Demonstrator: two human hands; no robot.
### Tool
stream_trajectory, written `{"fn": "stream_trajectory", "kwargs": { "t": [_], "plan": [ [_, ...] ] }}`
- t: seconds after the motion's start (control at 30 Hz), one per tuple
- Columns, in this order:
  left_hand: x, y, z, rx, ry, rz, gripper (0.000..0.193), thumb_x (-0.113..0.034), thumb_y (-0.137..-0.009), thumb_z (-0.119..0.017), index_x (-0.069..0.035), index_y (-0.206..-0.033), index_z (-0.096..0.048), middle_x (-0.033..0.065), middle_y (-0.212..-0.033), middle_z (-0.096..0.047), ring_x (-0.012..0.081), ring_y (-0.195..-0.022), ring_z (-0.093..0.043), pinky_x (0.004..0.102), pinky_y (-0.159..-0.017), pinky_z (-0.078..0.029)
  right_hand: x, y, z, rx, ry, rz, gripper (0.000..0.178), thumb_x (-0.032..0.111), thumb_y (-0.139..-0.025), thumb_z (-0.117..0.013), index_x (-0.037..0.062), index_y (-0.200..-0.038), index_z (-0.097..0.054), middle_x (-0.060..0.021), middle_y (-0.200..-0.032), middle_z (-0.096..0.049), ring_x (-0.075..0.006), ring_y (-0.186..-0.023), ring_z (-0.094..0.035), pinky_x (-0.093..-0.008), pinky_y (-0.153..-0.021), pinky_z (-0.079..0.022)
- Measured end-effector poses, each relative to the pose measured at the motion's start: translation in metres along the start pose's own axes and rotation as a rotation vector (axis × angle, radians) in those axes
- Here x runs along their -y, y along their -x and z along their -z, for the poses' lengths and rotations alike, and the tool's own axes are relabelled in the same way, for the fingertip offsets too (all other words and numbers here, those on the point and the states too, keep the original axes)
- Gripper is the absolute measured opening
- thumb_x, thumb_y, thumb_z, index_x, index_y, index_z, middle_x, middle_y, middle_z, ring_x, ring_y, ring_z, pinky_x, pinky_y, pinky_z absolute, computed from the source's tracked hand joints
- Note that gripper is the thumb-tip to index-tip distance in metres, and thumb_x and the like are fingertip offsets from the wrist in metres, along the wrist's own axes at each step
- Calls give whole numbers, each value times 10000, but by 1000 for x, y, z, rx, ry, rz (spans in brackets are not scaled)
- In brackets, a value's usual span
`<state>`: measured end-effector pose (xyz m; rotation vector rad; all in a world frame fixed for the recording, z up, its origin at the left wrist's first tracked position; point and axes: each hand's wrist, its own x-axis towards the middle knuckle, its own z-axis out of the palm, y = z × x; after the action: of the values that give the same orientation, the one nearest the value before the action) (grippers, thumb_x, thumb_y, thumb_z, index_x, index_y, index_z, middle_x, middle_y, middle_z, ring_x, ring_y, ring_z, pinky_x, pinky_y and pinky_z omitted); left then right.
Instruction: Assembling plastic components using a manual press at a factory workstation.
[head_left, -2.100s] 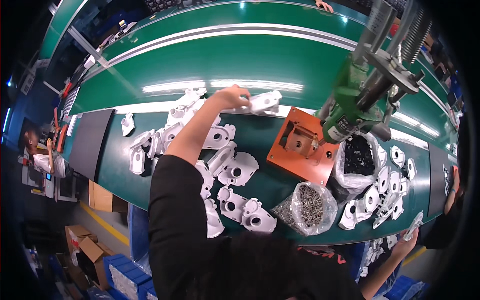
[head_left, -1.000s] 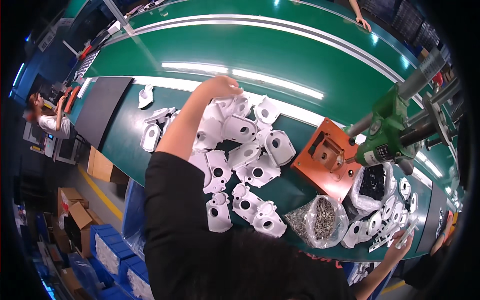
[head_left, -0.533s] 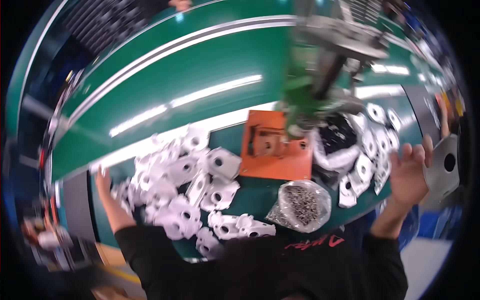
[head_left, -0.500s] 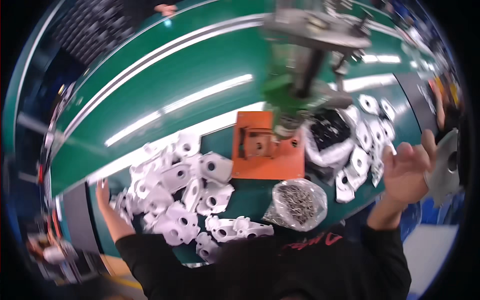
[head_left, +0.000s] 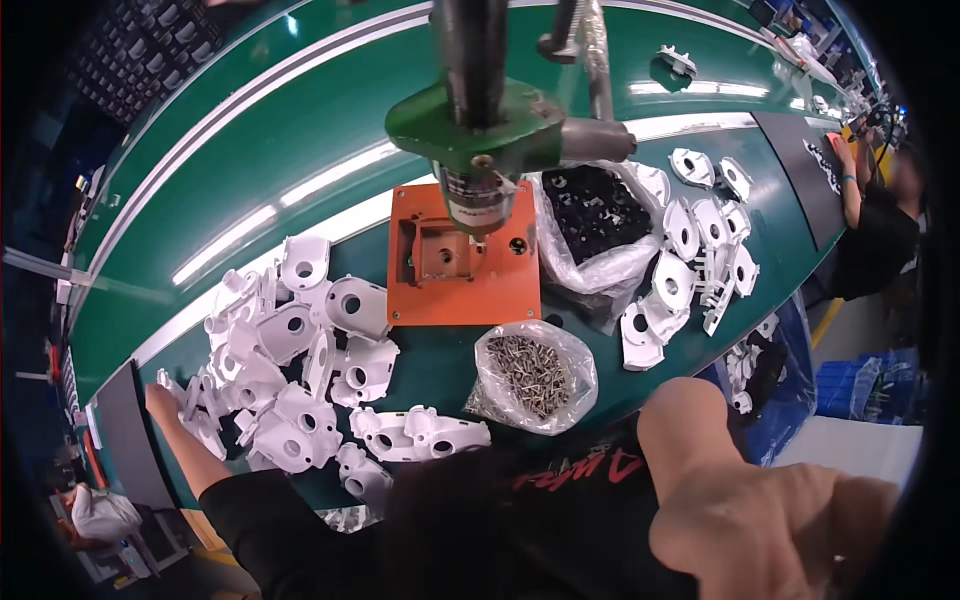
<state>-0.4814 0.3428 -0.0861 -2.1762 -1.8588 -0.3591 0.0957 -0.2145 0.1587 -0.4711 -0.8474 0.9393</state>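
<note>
At the left end of a heap of white plastic housings (head_left: 290,335), my left hand (head_left: 160,400) touches the outermost pieces. Its fingers are small and partly hidden, so I cannot tell whether they grip one. My right hand (head_left: 770,515) looms large at the lower right, raised off the table. Its fingers are dark and blurred towards the rim, and I cannot tell what they hold, if anything. In the middle, an orange fixture block (head_left: 410,305) with a recessed seat sits under a green press head (head_left: 480,135). No housing shows in that recess.
A clear bag of metal screws (head_left: 535,375) lies in front of the fixture. Right of it stands a bag of small black parts (head_left: 595,215). More white housings (head_left: 670,280) lie farther right. A co-worker (head_left: 880,220) sits at the far right. A long green surface (head_left: 330,130) runs behind.
My right hand has come down and nearer, from raised with fingers spread beside a pale holed part, now out of view. My left hand has reached the heap's edge. The view has shifted.
</note>
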Motion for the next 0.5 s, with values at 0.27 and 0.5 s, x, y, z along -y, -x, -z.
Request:
{"fn": "stream_trajectory", "kwargs": {
  "t": [0.27, 0.5],
  "plan": [
    [-54, 10, 78, -351, 185, 183, 196, -142, -875, -484, -20, -992, -582, 185, -940, -632, 358, -885, -605, 417, -787, -465, 9, 7, -14, 66, -6, 31, 256, 203, -906, -492, 60, -1104, -414, -44, -992, -620, -182, -1104, -499, -446, -974, -282],
    [-116, 17, 191, -583, 935, 278, 326, -196, -911, -471, 20, -1154, -498, 168, -1092, -576, 284, -992, -598, 387, -801, -493, 46, 28, -8, 128, -35, 31, 293, 177, -900, -504, 41, -1147, -428, -36, -996, -639, -159, -1107, -506, -444, -970, -287]
  ]
}}
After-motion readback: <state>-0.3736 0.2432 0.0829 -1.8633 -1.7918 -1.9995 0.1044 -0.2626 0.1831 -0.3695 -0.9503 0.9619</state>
